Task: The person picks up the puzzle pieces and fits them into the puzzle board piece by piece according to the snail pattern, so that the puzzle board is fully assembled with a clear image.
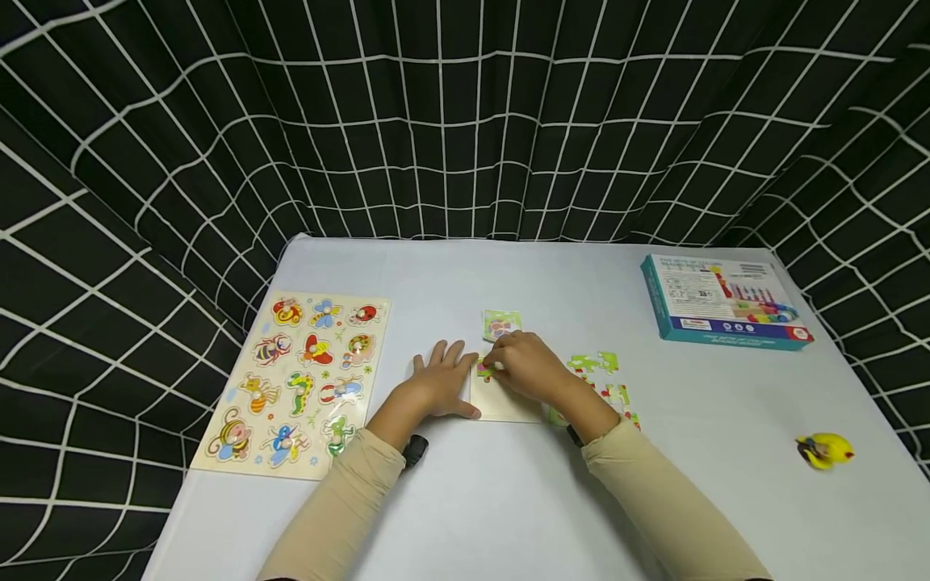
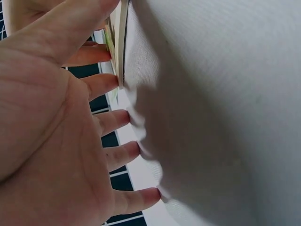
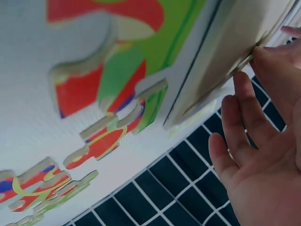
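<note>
A pale wooden puzzle board (image 1: 504, 406) lies in the middle of the table. My left hand (image 1: 438, 383) rests beside it with fingers spread, thumb and index touching its left edge; the left wrist view shows the fingertips on the cloth. At the board's upper left corner, my right hand (image 1: 529, 367) pinches a green jigsaw piece (image 1: 483, 369), partly hidden by the fingers. Thumb and fingertips meet over the board in the right wrist view. Loose jigsaw pieces (image 1: 603, 362), green and red, lie right of the board, some under the right forearm.
Behind the board lies a small green picture square (image 1: 501, 316). A large insect peg puzzle (image 1: 311, 379) covers the table's left side. At the back right is a boxed set (image 1: 719, 303), and a yellow duck toy (image 1: 828, 450) sits near the right edge.
</note>
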Tool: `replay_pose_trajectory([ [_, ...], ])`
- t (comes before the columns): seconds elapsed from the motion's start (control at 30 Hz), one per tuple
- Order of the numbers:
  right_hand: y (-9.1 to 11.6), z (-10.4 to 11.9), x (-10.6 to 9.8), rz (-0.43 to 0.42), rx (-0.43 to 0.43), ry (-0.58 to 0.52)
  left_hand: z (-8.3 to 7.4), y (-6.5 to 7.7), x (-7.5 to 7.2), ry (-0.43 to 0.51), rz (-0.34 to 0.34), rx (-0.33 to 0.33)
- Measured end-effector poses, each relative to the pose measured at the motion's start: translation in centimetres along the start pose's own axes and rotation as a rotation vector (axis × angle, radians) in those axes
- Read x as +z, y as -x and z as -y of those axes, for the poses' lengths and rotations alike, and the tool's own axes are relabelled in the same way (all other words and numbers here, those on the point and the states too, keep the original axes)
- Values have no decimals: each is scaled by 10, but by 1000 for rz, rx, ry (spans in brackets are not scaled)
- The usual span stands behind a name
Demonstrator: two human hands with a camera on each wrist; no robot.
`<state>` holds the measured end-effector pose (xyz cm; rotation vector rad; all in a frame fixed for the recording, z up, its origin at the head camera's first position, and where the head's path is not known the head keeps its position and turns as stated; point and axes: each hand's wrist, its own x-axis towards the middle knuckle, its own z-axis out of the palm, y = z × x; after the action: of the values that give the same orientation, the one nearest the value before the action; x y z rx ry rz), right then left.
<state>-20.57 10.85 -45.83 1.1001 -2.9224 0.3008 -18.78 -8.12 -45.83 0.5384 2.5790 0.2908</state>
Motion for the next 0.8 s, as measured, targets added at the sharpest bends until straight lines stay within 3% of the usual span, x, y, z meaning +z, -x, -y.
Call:
replay_pose_trajectory([
  [0.27,3,-1,0,-46,53,33,-6,-4,-2,-11,-22,24],
  [0.43,1,3,-4,34,26,-2,-2,0,-1,-5,-40,9],
  [0.57,8,-7,-12,65,17,-88,1,2,1,-1,-40,10],
  [0.67,24,-25,-19,17,84,-123,0,1,1,-3,-36,16],
  [0.8,47,-53,-28,-11,221,-87,0,2,1,9,-36,17],
])
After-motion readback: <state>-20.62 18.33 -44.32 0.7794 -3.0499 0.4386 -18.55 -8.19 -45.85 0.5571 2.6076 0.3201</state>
